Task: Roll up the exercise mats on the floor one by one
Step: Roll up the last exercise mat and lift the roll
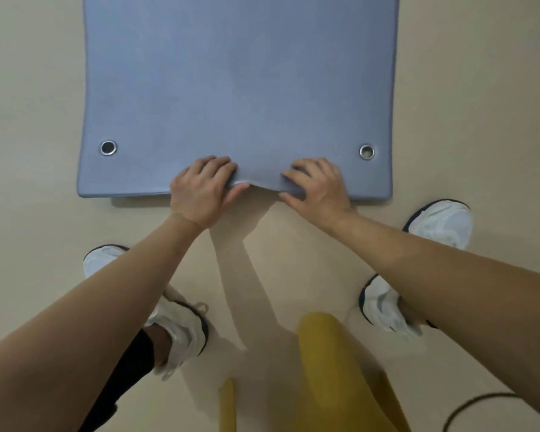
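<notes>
I take this for an exercise room or gym: a plain beige floor (28, 120) fills the view, a blue mat (237, 88) with metal eyelets (108, 148) lies flat on it, and I see white sports shoes (440, 222).

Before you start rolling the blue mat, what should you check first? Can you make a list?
1. Both hands on the mat's near edge: left hand and right hand hold it. Ok.
2. Edge lifted to start a roll: only the middle is raised. Not ok.
3. Mat flat and straight: ok.
4. Nothing lying on the mat: ok for the part in view.
5. Shoes off the mat: ok.
6. Far end free: out of view. Cannot tell.
</notes>
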Available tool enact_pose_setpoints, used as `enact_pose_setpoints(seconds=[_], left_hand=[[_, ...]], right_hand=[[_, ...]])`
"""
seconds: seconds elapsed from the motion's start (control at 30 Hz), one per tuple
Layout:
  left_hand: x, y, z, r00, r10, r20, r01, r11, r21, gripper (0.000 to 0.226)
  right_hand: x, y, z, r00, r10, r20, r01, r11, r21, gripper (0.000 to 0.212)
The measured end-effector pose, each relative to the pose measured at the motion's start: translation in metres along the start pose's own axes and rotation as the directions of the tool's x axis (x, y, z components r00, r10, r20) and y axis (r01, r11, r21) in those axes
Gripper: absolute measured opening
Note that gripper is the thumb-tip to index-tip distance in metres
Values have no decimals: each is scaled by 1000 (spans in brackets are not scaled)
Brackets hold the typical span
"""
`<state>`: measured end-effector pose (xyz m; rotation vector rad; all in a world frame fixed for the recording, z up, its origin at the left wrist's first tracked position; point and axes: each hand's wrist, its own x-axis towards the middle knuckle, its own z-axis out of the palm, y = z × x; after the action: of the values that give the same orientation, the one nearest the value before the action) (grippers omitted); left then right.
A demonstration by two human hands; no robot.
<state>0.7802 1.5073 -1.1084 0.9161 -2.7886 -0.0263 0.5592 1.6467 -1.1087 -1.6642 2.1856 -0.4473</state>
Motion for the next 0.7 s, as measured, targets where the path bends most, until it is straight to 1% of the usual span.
enact_pose_setpoints(seconds=[0.07,0.13,0.17,0.27,0.33,0.4,0.47,0.53,0.7], left_hand=[[6,5,-6,997,-64,42,64,998,2,41],[19,7,-15,988,-102,117,105,994,-21,44],[24,7,-21,983,-93,159,100,994,-36,45],[28,-1,-38,974,51,221,-43,998,-42,50],[30,-15,-53,963,105,249,-104,994,-16,50],[31,-26,-71,963,62,263,-65,998,1,45],[37,-27,-92,950,-31,310,39,999,-19,37],[46,-18,-114,931,-85,355,112,992,-56,31],[65,18,-172,940,-84,330,131,984,-123,41]], right_hand=[[1,-2,-1,994,-79,-73,77,997,-26,33],[4,-6,-9,992,-83,-95,78,996,-51,29],[6,-7,-12,994,-71,-89,67,997,-46,30],[13,-12,-27,996,-54,-77,52,998,-32,35],[19,-18,-45,997,-14,-73,13,1000,-7,35],[22,-25,-69,999,34,-22,-33,999,32,29],[24,-31,-91,998,59,28,-60,998,30,23],[21,-36,-114,996,87,37,-87,996,8,25],[1,-41,-183,990,123,71,-121,992,-35,30]])
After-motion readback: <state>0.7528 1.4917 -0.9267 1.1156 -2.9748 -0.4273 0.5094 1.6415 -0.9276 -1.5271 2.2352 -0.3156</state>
